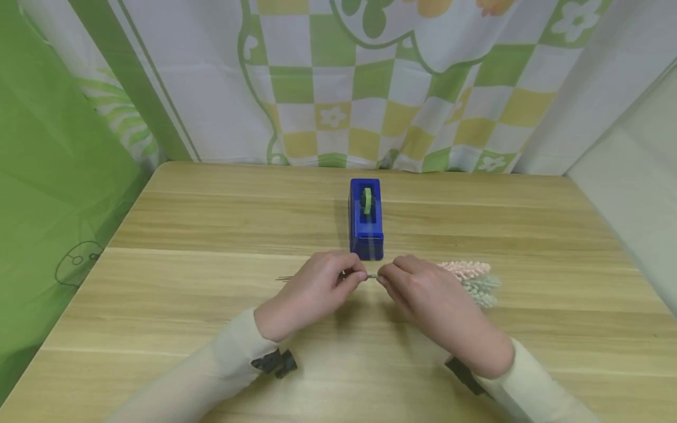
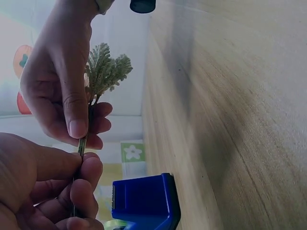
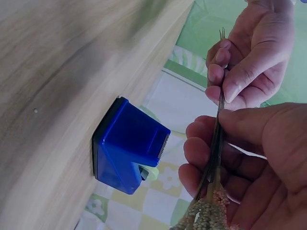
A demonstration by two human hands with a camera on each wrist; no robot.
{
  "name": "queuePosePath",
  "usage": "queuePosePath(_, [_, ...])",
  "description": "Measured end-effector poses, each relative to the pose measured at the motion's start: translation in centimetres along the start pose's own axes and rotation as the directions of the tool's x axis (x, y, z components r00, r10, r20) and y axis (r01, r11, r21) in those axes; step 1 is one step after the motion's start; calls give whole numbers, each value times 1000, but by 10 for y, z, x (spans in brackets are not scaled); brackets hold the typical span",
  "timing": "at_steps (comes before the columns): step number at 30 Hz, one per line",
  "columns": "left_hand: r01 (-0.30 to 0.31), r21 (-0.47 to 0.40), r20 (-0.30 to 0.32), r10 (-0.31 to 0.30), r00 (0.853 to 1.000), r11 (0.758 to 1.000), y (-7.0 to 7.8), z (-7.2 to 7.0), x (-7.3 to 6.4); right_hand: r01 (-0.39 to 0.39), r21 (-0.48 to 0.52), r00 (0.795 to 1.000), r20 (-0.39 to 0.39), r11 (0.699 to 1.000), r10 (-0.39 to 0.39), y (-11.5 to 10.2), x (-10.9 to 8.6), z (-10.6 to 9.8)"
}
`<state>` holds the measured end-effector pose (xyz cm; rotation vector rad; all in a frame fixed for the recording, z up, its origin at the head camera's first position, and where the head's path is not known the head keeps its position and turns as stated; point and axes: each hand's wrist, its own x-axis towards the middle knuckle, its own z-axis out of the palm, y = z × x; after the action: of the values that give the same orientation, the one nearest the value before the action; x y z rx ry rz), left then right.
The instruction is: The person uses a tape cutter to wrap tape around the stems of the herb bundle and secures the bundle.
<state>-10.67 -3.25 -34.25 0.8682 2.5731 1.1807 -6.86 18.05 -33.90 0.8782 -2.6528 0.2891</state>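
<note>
A small bunch of artificial flowers point(image 1: 478, 282), with pink and pale green heads and thin dark stems, is held sideways between both hands. My left hand point(image 1: 317, 288) pinches the stems near their bare ends, which poke out to the left. My right hand point(image 1: 433, 299) grips the stems nearer the heads, thumb against curled fingers. In the left wrist view a green flower head point(image 2: 108, 72) shows beyond the right hand. The right wrist view has the stems point(image 3: 217, 143) running through both hands, whose fingertips are close together. Just beyond the hands stands a blue tape dispenser point(image 1: 366, 235).
The dispenser carries a light green tape core point(image 1: 367, 201) and a serrated cutting edge point(image 3: 163, 146). A wood-grain table point(image 1: 211, 223) lies under the hands. Behind it hangs a checked curtain point(image 1: 338, 88), with green cloth point(image 1: 58, 147) on the left.
</note>
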Motion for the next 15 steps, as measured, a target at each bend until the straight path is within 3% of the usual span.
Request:
queuePosePath(10, [-15,21,-6,15,1000,1000,-2,0,-1,-31,67,999,17,997,30,1,3,0])
queuePosePath(15, [-11,28,-6,11,1000,1000,-3,0,0,-29,51,999,17,998,28,1,4,0])
